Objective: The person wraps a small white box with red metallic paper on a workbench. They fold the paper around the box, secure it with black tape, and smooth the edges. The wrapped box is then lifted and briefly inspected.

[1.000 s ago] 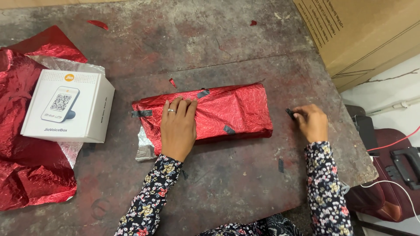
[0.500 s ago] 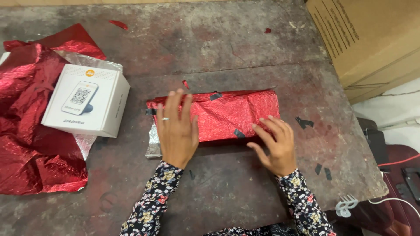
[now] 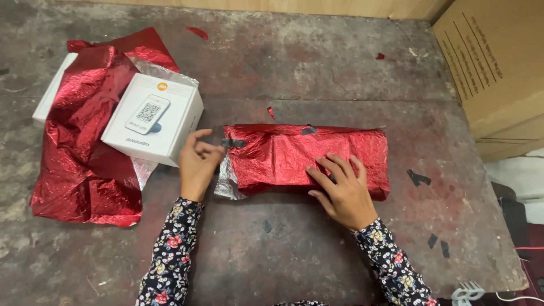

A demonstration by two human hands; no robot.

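Observation:
A long parcel wrapped in red foil [image 3: 289, 152] lies across the middle of the worn table [image 3: 317, 73], with dark tape pieces on it and a silver flap showing at its left end. My right hand [image 3: 340, 190] presses flat on the parcel's front right part, fingers spread. My left hand [image 3: 198, 161] is at the parcel's left end, fingers curled near the tape there. Whether it grips the foil or tape I cannot tell.
A white box [image 3: 153, 119] with a device picture sits left of the parcel on crumpled red foil sheets [image 3: 85, 147]. Another white box [image 3: 48, 96] pokes out beneath them. Cardboard cartons [image 3: 498, 62] stand at the right. Dark tape bits [image 3: 418, 178] lie near the right edge.
My right hand came from the table's right side onto the parcel. My left hand slid off the parcel's top to its left end. The view shifted so the parcel sits more to the right.

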